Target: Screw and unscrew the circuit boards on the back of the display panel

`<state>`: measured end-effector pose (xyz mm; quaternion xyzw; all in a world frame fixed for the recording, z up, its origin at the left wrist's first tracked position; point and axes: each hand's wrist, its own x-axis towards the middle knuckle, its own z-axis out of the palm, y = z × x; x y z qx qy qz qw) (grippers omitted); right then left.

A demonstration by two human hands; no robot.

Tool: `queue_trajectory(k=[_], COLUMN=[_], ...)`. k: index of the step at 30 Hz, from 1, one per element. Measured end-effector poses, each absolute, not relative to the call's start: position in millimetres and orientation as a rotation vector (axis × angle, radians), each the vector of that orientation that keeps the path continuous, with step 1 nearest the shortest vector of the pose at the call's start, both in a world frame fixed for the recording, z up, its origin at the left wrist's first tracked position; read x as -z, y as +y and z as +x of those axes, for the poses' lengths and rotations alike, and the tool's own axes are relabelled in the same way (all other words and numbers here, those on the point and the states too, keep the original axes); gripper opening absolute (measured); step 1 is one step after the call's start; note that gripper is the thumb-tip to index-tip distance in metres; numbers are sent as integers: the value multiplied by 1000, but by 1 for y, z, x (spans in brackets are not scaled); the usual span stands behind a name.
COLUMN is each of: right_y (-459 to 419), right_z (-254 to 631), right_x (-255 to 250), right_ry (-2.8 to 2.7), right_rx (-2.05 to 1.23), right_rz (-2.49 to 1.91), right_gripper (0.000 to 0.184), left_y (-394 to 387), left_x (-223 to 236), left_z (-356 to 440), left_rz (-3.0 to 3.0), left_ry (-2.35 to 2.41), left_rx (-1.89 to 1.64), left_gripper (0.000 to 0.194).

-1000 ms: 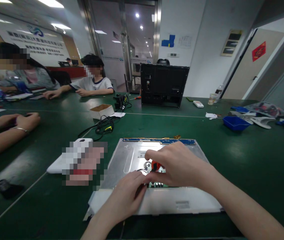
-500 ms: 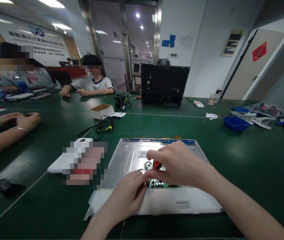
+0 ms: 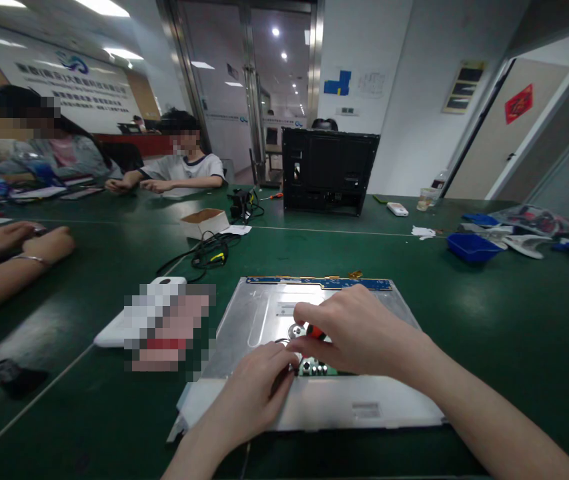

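Observation:
A flat silver display panel (image 3: 237, 333) lies back side up in front of me, a blue circuit strip (image 3: 284, 283) along its far edge. My right hand (image 3: 359, 330) is closed around the red and black handle of a screwdriver (image 3: 315, 331) above the panel's middle; the tip is hidden. Just left of it, my left hand (image 3: 259, 380) has its fingers pinched at the left end of a small green circuit board (image 3: 317, 369). What those fingers hold, perhaps a connector or wire end, is covered. A thin cable (image 3: 247, 457) runs out below my left wrist.
Left of the panel lie a white device (image 3: 129, 327) and a blurred reddish item (image 3: 184, 333). Beyond are black cables (image 3: 204, 250), an open box (image 3: 205, 222) and a black monitor housing (image 3: 329, 170). A blue tray (image 3: 473, 247) stands right. Other people's hands (image 3: 47, 250) rest at left.
My right hand has tilted slightly and the screwdriver handle leans a little more to the right. My left hand stays almost still. At left, another person's hands have drawn back slightly.

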<state>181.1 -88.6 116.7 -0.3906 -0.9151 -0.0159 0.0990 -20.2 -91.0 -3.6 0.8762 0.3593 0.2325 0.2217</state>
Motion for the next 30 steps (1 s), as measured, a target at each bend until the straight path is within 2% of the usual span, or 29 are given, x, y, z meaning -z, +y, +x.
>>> queue_trajectory(k=[3,13,19,23,27,30], right_y=[-90,-88,-88,-90,-88,-86], right_z=[180,182,180,181,184,183], right_x=[-117,-118,-116,-119,-119,-117], right_ry=[-2715,-2711,-2685,-2682,-2693,-2699], right_rx=[21,-62,-11,-59,-53,-6], right_rz=[-1122,-1087,-1148,-1085,-1058,-1099], right_gripper=[12,29,15,21,16,23], left_y=[-91,-91,-91,-91,-90,-90], left_x=[0,4,1,-1,2,3], left_z=[-19,-20,-19,-18,-18,-19], left_rz=[2417,2435,2436,2431,2441,2447], left_ry=[987,996,992,997,1004,1004], left_rx=[-629,-662,-635,-629,-634,-639], left_gripper=[19,20,20,18,20,23])
